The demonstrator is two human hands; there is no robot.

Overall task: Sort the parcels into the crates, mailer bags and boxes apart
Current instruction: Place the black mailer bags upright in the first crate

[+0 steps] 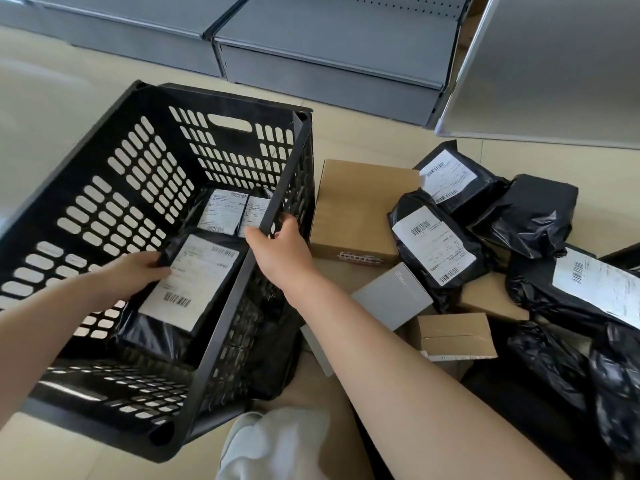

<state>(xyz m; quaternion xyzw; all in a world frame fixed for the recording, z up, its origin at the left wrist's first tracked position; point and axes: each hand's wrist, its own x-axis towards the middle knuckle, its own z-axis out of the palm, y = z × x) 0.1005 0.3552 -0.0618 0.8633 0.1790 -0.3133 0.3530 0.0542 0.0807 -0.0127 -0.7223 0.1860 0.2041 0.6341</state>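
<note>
The left hand gripped a soft, light mailer bag by its edge (likely slippery film), while the right hand grasped the stiff crate rim.

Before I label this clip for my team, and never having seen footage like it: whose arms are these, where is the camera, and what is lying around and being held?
No machine here: a person wears a camera on the head, looking down at their own arms. The left hand holds a black mailer bag inside a black slotted crate, where more labelled bags lie. The right hand grips the crate's rim. On the floor to the right lies the unsorted pile: a brown cardboard box, a small grey box, an open carton and several black mailer bags. Grey shelving stands behind.
</note>
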